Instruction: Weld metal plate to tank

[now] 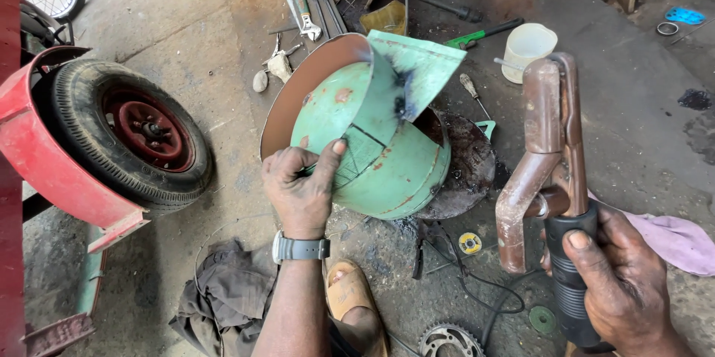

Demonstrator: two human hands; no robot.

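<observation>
A pale green sheet-metal piece, curved like a drum with a folded flap on top and a dark burnt seam, stands on the concrete floor at the centre. My left hand, with a grey wristwatch, grips its near edge, thumb pressed on the green surface. My right hand at the lower right holds a rusty brown welding electrode holder by its black ribbed handle. The holder points upward, apart from the green piece. Its jaws carry no rod that I can see.
A small wheel with a red rim and a red fender sit at left. A round dark metal plate lies behind the green piece. A white plastic cup, wrench, screwdriver, sprocket, cables, pink cloth and my sandalled foot are around.
</observation>
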